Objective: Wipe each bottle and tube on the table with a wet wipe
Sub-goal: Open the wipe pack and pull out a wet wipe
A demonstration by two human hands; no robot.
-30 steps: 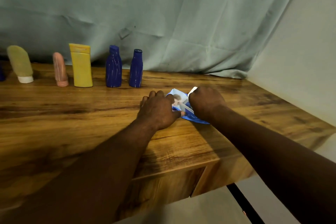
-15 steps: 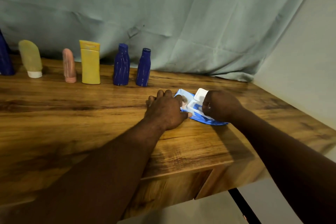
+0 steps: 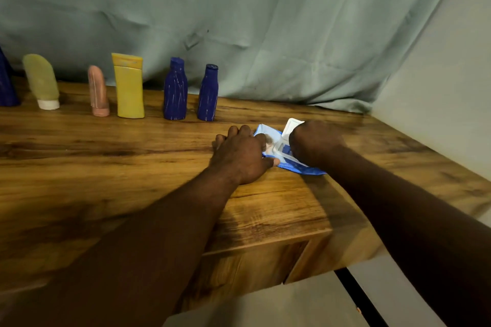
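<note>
Item: wet wipe pack [image 3: 275,144], blue, flat on the wooden counter [image 3: 132,167], just toward 3 o'clock from the view's centre; white flip lid [image 3: 292,125] raised at its 12 o'clock edge. Left hand [image 3: 243,156] lay palm-down over the pack's 9 o'clock end, fingers relaxed, thumb along the near edge. Right hand [image 3: 314,145] covered the 3 o'clock side at the opening; fingers were hidden, so its grasp could not be told. Stock standing in a row toward 10 o'clock, well apart from the pack: two blue bottles [image 3: 175,89], yellow tube [image 3: 129,86], pink tube [image 3: 97,91], green tube [image 3: 41,79] on a white cap, another blue bottle [image 3: 5,82] cut by the frame.
</note>
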